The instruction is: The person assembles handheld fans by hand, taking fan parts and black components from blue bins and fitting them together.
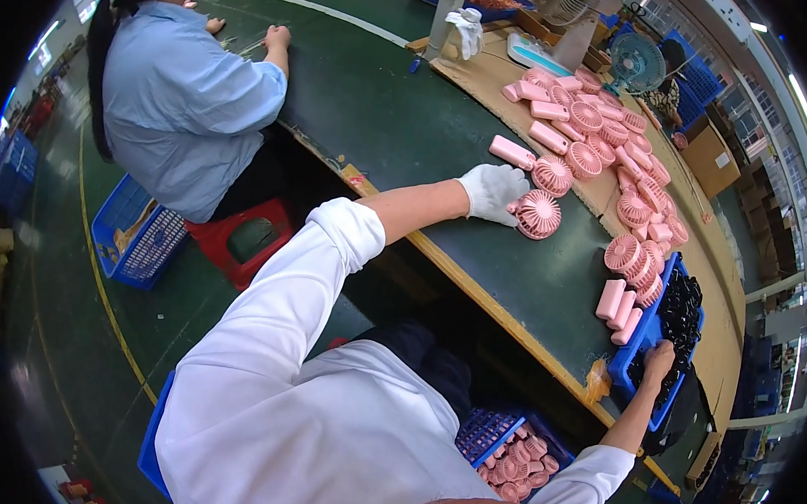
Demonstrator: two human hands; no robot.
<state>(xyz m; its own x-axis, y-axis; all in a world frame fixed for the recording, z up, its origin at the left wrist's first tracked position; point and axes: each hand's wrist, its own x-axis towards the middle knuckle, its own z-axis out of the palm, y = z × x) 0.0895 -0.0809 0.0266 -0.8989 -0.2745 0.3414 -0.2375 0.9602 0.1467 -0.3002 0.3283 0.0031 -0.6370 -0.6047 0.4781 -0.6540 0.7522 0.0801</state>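
My left hand [496,194], in a white glove, is closed on a pink handheld fan [539,214] lying on the green tabletop; the glove hides its handle. Right behind that one lies another pink fan [552,175], its handle pointing left. Over at the right, my bare right hand [660,360] reaches into a blue bin [624,367] of black cord-like pieces [681,308]. Its fingers look pinched together among them, and what they hold is hidden.
A large heap of pink fans [601,139] covers the cardboard on the far right. More fans fill a blue basket [490,436] below the table edge. A co-worker [188,104] sits at the left on a red stool [240,243]. A desk fan [637,63] stands at the back.
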